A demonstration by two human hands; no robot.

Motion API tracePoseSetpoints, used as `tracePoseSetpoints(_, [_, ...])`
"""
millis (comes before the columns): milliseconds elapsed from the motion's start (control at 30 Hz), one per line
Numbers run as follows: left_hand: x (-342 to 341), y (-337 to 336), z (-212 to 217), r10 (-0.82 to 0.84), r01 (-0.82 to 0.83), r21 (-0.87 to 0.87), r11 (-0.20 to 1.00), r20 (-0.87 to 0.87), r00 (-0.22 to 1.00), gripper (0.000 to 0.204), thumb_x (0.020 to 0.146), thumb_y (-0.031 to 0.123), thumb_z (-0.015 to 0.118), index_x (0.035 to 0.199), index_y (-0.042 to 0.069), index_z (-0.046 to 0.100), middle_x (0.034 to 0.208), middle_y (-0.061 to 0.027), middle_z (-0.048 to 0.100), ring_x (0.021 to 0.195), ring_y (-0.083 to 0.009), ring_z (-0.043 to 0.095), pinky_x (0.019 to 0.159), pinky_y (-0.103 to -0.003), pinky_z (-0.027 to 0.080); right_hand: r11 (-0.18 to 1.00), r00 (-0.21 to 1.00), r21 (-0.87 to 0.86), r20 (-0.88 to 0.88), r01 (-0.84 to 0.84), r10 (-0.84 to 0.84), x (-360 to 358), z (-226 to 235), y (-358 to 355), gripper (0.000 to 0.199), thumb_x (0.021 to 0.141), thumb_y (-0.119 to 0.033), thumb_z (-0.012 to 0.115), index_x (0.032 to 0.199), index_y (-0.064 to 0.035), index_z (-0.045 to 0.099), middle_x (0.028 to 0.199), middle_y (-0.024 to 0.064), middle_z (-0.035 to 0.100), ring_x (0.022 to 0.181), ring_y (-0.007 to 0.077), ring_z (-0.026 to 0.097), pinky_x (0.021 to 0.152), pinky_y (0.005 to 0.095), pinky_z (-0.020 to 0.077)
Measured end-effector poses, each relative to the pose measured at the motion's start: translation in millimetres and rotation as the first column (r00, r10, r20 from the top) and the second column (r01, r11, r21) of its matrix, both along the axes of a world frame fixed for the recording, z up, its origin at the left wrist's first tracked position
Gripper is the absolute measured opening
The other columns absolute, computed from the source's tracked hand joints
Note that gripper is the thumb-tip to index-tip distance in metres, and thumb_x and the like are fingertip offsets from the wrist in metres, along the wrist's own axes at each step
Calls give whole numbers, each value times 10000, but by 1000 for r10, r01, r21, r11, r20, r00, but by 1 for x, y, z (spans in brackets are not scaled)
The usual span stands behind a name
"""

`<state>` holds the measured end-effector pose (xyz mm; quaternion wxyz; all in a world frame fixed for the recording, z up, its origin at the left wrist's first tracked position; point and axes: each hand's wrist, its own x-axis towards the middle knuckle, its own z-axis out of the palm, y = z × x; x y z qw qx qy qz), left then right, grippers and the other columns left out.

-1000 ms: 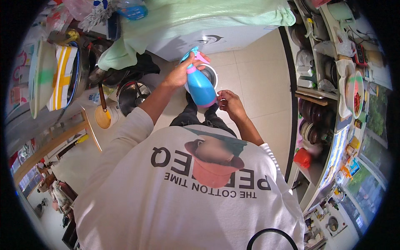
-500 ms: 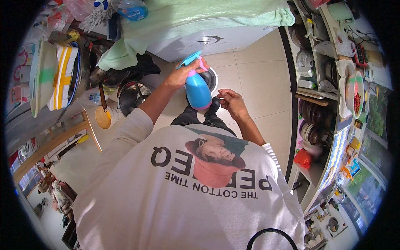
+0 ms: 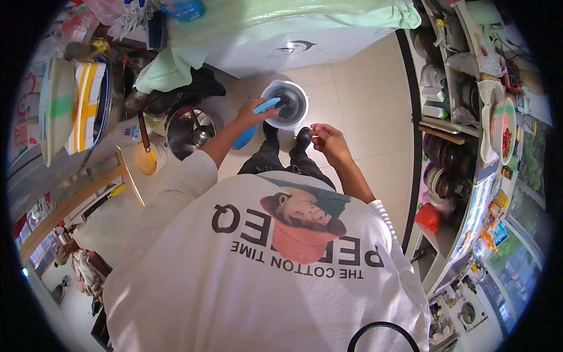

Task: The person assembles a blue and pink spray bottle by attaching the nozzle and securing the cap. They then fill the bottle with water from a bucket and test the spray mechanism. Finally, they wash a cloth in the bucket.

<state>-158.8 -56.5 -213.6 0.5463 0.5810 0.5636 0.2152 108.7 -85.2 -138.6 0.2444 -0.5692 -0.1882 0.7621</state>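
My left hand (image 3: pixel 248 115) is closed around the neck of a spray bottle, under its light-blue head (image 3: pixel 267 105). The bottle's blue body (image 3: pixel 244 138) hangs below, partly hidden by my wrist. Just right of that hand, a white round bucket (image 3: pixel 303 94) stands on the floor with something dark and wet-looking inside. My right hand (image 3: pixel 330 144) is held in front of me, right of the bucket, with its fingers curled and thumb pressed to them. Whatever is in that pinch, if anything, is too small to make out.
A steel pot (image 3: pixel 176 138) with a ladle stands at left, beside a pale bucket (image 3: pixel 159 161). A white chest with a green cloth (image 3: pixel 305 20) stands ahead. Shelves of pots and dishes (image 3: pixel 440 158) line the right side. My shoes (image 3: pixel 302 139) are close to the bucket.
My left hand has lowered and moved left with the spray bottle, tipping it so its head faces up toward me. The bucket now shows more fully. My right hand has barely moved.
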Motion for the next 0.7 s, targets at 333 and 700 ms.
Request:
tracePoseSetpoints(333, [12,5,10,21,-20,27,999,-45,999,268,748,278,718,895,80,612,766,-17,607,718,-99,564,660,-264,445,991,976,-46,-177,124,-130,-4,17,6,270,953,-196,414,1054,21,539,896,74,595,690,107,524,612,240,466])
tracePoseSetpoints(700, [13,9,18,7,-8,-8,1000,-120,993,255,750,279,711,835,65,602,709,-21,586,666,-93,537,625,-264,433,977,926,-83,-310,198,-214,-8,27,19,355,970,-207,326,1080,71,516,926,122,598,755,168,586,763,318,531])
